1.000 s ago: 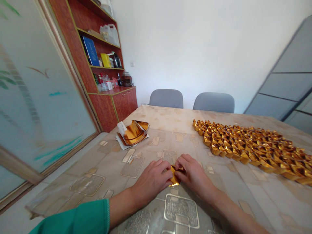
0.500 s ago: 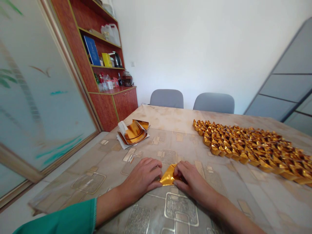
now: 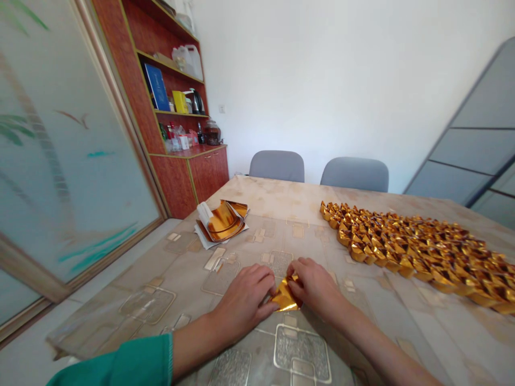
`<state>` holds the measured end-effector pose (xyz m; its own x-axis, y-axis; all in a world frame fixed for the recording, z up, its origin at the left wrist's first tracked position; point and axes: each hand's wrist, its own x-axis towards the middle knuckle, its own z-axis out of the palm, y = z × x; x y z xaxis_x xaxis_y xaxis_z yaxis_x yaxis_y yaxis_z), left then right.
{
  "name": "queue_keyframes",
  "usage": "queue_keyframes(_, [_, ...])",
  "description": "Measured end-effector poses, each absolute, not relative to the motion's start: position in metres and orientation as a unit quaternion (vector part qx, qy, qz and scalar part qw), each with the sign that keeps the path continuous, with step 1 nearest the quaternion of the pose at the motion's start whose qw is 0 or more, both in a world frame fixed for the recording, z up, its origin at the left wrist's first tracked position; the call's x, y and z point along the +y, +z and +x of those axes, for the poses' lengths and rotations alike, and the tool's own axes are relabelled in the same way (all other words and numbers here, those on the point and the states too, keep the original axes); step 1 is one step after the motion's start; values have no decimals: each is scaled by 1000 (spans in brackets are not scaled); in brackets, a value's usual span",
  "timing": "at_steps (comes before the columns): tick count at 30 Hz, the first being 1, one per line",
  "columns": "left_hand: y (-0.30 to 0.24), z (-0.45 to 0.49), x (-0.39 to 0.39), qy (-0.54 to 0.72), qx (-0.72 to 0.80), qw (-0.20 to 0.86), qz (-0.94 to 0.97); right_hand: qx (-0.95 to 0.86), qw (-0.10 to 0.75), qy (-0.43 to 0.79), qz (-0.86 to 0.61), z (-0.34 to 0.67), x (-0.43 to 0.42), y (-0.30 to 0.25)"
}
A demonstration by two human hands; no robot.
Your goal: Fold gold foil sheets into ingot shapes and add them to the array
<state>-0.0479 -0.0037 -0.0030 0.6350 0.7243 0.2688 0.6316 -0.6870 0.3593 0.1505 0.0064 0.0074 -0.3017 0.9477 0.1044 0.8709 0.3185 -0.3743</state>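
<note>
Left hand (image 3: 244, 297) and right hand (image 3: 314, 286) are both curled in, gripping a folded gold foil (image 3: 285, 296) between them. The foil sits down on the surface (image 3: 374, 316), near edge, roughly mid-width. Far left of the hands: a foil stack (image 3: 222, 221) with curled sheets on white paper (image 3: 204, 241). Right side: rows of folded foil ingots (image 3: 414, 249), tightly packed, well apart from the hands. Beyond the surface: two grey chairs (image 3: 277, 166). Far left: a red wood cabinet (image 3: 173, 179) holding bottles.
</note>
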Motion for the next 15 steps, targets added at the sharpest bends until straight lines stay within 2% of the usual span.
queue_keyframes(3, [-4,-44,-3,204,392,138,886,-811,171,132,-543,158,13,4])
queue_keyframes(8, [-6,-38,1,257,406,206,852,-830,266,211,-443,170,4,12])
queue_keyframes(11, [-2,-32,1,305,368,201,855,-869,294,127,-378,180,-14,28])
queue_keyframes(15, [1,-24,-3,332,260,59,905,-900,264,-18,-345,195,-37,34])
